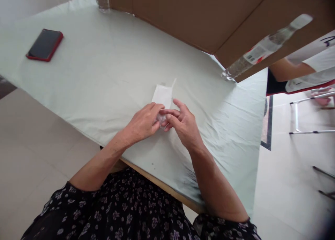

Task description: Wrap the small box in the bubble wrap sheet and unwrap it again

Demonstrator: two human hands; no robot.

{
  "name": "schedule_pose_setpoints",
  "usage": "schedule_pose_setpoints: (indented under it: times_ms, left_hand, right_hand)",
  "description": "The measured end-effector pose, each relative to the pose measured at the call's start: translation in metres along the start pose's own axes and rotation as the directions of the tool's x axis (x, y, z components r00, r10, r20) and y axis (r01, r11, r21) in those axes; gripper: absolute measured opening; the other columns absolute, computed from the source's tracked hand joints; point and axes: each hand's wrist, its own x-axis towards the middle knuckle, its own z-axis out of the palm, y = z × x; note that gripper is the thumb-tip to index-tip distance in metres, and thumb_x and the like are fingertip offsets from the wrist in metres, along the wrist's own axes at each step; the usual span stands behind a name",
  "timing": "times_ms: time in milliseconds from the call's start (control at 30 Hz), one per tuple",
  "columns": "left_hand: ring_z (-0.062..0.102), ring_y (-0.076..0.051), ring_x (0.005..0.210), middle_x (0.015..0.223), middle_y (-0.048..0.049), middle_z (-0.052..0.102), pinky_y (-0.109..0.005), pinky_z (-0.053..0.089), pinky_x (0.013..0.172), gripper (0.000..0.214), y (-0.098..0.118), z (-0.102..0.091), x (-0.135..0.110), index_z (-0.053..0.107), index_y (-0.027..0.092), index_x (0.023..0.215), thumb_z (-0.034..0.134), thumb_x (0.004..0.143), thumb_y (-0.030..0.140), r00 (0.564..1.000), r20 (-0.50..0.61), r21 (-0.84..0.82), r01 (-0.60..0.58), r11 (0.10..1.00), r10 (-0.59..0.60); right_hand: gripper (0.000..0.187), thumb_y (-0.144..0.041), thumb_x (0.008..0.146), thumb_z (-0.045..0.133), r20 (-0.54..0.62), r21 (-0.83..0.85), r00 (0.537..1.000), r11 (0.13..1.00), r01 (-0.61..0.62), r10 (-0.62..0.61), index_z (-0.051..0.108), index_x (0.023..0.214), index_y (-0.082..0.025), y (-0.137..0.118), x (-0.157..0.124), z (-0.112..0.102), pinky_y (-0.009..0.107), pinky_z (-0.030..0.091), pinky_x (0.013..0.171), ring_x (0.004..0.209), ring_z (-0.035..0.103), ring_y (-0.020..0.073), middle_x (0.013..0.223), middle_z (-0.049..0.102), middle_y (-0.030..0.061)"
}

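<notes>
My left hand [143,121] and my right hand [184,125] meet over the cloth near the table's front edge. Between their fingertips is a small, clear, crinkled plastic piece [161,118], partly covered by the fingers; its exact kind does not show. Both hands are closed on it, the right thumb pressing from the side while the right index finger stands away. Just beyond the fingers lies a white paper-like packet [162,94], with a thin white strip [174,83] sticking up at its far right corner. Its near end is hidden behind my hands.
A pale green cloth [104,65] covers the table. A phone in a red case [44,44] lies at the left. A large cardboard box [178,16] stands along the back, with clear plastic bottles [261,50] before it. Another person's arm [290,69] shows at the right.
</notes>
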Motion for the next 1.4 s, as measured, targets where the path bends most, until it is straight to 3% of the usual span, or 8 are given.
schedule_pose_setpoints:
  times_ms: [133,233,333,467,733,1000,1200,1400]
  left_hand:
    - [0.060,-0.015,0.082,0.117,-0.0097,0.064,-0.031,0.053,0.077,0.053,-0.003,0.003,-0.004,0.051,0.016,0.130,0.060,0.078,0.013,0.994,-0.099,-0.165,0.039,0.986,-0.056]
    - [0.057,-0.012,0.073,0.110,-0.0066,0.064,-0.028,0.053,0.070,0.035,0.000,0.003,-0.002,0.060,0.018,0.112,0.064,0.077,0.017,0.988,-0.119,-0.232,0.071,0.970,-0.101]
    - [0.057,-0.013,0.072,0.097,-0.0026,0.063,-0.029,0.052,0.072,0.013,0.004,0.008,0.002,0.061,0.019,0.092,0.066,0.081,0.022,0.972,-0.171,-0.152,0.133,0.979,-0.158]
    - [0.058,-0.015,0.077,0.094,-0.0030,0.062,-0.030,0.052,0.076,0.011,0.007,0.018,0.005,0.059,0.020,0.092,0.062,0.082,0.016,0.957,-0.210,-0.027,0.200,0.979,-0.201]
    - [0.062,-0.018,0.083,0.094,-0.0054,0.060,-0.033,0.054,0.078,0.007,0.016,0.020,0.005,0.059,0.019,0.091,0.060,0.084,0.016,0.954,-0.176,0.049,0.256,0.966,-0.244]
    - [0.059,-0.011,0.071,0.112,-0.0086,0.058,-0.028,0.054,0.068,0.018,0.005,0.020,0.004,0.062,0.016,0.103,0.060,0.086,0.017,0.981,-0.156,0.052,0.129,0.990,-0.119]
    - [0.058,-0.009,0.067,0.123,-0.0106,0.061,-0.026,0.055,0.065,0.027,-0.001,0.022,0.001,0.062,0.018,0.113,0.062,0.086,0.019,0.968,-0.242,0.017,0.066,0.998,-0.060]
    - [0.072,-0.017,0.091,0.128,-0.0123,0.067,-0.029,0.060,0.079,0.022,-0.002,0.022,0.002,0.066,0.018,0.110,0.059,0.090,0.018,0.974,-0.225,0.029,-0.023,0.999,0.029]
  right_hand:
    - [0.074,-0.030,0.085,0.058,0.060,-0.102,0.996,0.992,0.078,-0.072,0.030,0.153,-0.021,0.008,-0.006,0.002,0.032,0.056,0.059,0.076,0.068,0.0170,0.127,0.069,0.0141]
    - [0.072,-0.025,0.087,0.053,0.085,-0.186,0.991,0.975,0.119,-0.105,0.030,0.155,-0.021,0.011,-0.007,0.001,0.035,0.057,0.066,0.081,0.069,0.0184,0.130,0.068,0.0149]
    - [0.069,-0.023,0.089,0.050,0.110,-0.235,0.987,0.961,0.143,-0.120,0.031,0.155,-0.021,0.007,-0.005,-0.003,0.038,0.058,0.070,0.076,0.068,0.0169,0.130,0.068,0.0145]
    - [0.067,-0.022,0.089,0.048,0.180,-0.230,0.982,0.968,0.098,-0.056,0.033,0.154,-0.020,-0.003,0.004,-0.014,0.035,0.056,0.061,0.056,0.063,0.0116,0.123,0.072,0.0132]
    - [0.047,-0.031,0.085,0.060,-0.121,-0.309,0.963,0.931,0.192,-0.239,0.055,0.132,-0.024,0.002,0.030,-0.029,0.033,0.055,0.062,0.062,0.061,0.0126,0.094,0.069,0.0012]
    - [0.085,-0.051,0.072,0.076,-0.096,-0.325,0.993,0.941,-0.090,0.062,0.045,0.142,-0.016,0.011,0.080,-0.031,0.025,0.047,0.042,0.066,0.064,0.0166,0.104,0.068,0.0091]
    - [0.080,-0.038,0.070,0.072,-0.112,-0.274,0.994,0.961,-0.048,0.018,0.044,0.142,-0.014,0.018,0.098,-0.019,0.024,0.043,0.036,0.052,0.052,0.0116,0.082,0.060,-0.0012]
    - [0.072,-0.037,0.071,0.069,-0.122,-0.255,0.992,0.965,-0.052,0.021,0.048,0.137,-0.018,0.022,0.103,-0.021,0.026,0.042,0.038,0.050,0.050,0.0121,0.079,0.058,-0.0016]
